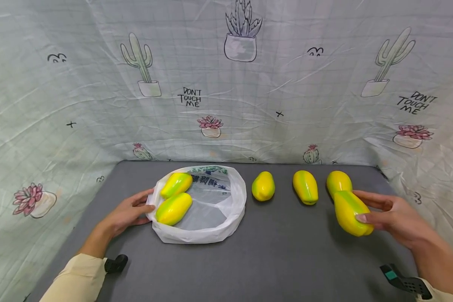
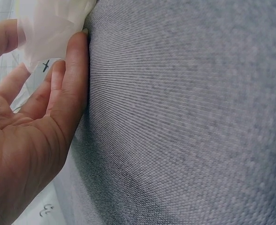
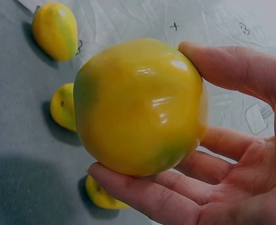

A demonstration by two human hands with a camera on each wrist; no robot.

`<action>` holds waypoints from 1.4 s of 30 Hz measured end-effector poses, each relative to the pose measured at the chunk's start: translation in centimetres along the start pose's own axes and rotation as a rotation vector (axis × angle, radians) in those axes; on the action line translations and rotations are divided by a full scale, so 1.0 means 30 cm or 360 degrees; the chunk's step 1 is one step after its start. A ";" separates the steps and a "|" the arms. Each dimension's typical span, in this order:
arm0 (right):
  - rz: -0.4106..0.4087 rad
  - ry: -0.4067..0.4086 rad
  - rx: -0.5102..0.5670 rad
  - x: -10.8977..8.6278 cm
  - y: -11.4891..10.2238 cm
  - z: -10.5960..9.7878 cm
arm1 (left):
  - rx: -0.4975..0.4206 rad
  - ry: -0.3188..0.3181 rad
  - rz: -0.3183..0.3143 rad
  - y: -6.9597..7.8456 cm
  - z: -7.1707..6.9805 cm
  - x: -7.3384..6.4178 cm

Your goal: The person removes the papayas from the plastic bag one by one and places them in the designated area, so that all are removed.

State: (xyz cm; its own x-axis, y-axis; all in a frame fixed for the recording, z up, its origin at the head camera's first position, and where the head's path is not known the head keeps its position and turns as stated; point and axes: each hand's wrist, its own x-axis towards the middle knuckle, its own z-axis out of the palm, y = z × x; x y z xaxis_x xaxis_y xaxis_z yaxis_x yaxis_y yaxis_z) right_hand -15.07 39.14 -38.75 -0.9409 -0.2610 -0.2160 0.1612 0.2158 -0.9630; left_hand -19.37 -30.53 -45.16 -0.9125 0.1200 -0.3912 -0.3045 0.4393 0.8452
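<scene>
My right hand (image 1: 404, 218) grips a glossy yellow-and-green papaya (image 1: 352, 213) between thumb and fingers. In the head view it overlaps another papaya (image 1: 339, 181) behind it. The right wrist view shows the held papaya (image 3: 140, 108) end-on, above the grey surface. At the left, my left hand (image 1: 130, 213) pinches the side of a white plastic bag (image 1: 237, 222), whose mouth is wide and rolled outward. Two papayas (image 1: 173, 209) lie inside along its left side. In the left wrist view the bag (image 2: 53, 33) shows between the fingertips, close over the cloth.
Two more papayas lie in the row right of the bag: one papaya (image 1: 263, 186) near it and another papaya (image 1: 305, 187) farther right. Everything stands on a grey cloth-covered table (image 1: 256, 264). A curtain (image 1: 272, 100) printed with cacti hangs behind and along both sides.
</scene>
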 end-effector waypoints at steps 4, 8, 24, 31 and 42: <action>0.0042 0.0047 -0.0036 -0.012 0.015 -0.016 | 0.0007 -0.0008 0.0016 0.003 0.006 0.002; 0.0072 0.0092 -0.0082 -0.022 0.027 -0.034 | -0.0002 -0.0007 0.0011 0.005 0.009 0.010; 0.0106 0.0084 0.0013 -0.049 0.069 -0.086 | 0.0021 -0.0013 -0.0021 0.018 0.018 0.020; 0.0088 0.0017 0.0120 -0.050 0.092 -0.095 | 0.0023 -0.0025 0.0005 0.011 0.013 0.012; 0.0098 -0.0132 0.0205 -0.047 0.113 -0.107 | 0.0049 -0.0026 -0.0002 0.008 0.003 0.005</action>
State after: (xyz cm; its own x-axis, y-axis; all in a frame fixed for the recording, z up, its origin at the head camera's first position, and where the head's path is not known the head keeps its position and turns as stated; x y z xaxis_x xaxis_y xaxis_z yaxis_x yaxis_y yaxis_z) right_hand -14.14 43.25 -41.19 -0.9012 -0.3287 -0.2826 0.2596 0.1130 -0.9591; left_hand -19.56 -30.33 -45.05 -0.9073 0.1340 -0.3985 -0.2970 0.4667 0.8331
